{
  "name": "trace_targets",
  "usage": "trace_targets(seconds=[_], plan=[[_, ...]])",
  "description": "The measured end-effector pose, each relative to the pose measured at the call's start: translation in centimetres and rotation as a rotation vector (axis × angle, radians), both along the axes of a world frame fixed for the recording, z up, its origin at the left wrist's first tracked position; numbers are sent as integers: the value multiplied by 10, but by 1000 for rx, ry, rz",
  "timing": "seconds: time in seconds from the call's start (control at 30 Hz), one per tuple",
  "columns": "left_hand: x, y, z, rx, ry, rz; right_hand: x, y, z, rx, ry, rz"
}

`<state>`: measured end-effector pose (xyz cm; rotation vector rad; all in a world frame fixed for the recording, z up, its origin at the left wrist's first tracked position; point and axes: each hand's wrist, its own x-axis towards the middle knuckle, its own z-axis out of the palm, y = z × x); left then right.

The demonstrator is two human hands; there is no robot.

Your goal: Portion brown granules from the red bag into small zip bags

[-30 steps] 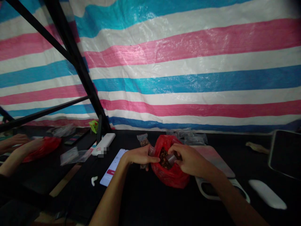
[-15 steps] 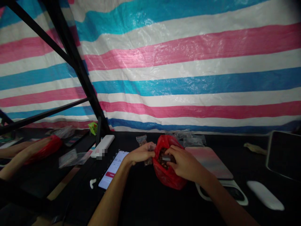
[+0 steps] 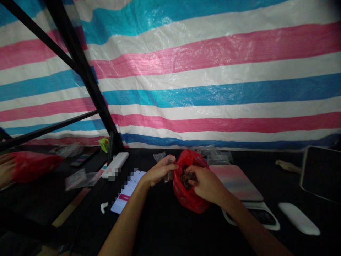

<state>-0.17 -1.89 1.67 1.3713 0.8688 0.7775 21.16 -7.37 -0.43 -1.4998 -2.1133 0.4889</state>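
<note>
A red plastic bag [image 3: 190,199] stands with its mouth open on the black table, holding small brown pieces [image 3: 188,177]. My right hand [image 3: 209,183] reaches into the mouth from the right, fingers curled down among the pieces; what they grip is hidden. At the bag's left rim, my left hand [image 3: 161,170] is closed on a small clear plastic bag [image 3: 170,161], its thumb pointing to the red bag. Below those fingers a clear bag of brown pieces [image 3: 167,176] shows in part; another clear packet's top [image 3: 159,156] shows behind the hand.
Right of the red bag lie a scale [image 3: 259,217], a pinkish flat panel [image 3: 237,181], a white oblong case [image 3: 299,218] and a dark-screened device [image 3: 322,174]. Leftward are a lit phone [image 3: 128,192], a white bar [image 3: 115,165] and a black frame post [image 3: 90,85]. Another person's hand [image 3: 6,170] holds a red bag.
My right fingers have dipped deeper into the brown pieces; the greyish object seen at their tips is out of sight. My left hand stays near the rim. The other person's red bag has shifted.
</note>
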Motion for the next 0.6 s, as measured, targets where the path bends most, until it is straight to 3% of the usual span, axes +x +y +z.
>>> trace_targets(seconds=[0.3, 0.47, 0.6], plan=[[9, 5, -5, 577, 267, 215, 9, 12, 0, -49, 335, 29], [16, 0, -6, 685, 319, 191, 12, 15, 12, 68, 457, 3], [25, -8, -9, 697, 319, 132, 8, 9, 20, 265, 369, 45]])
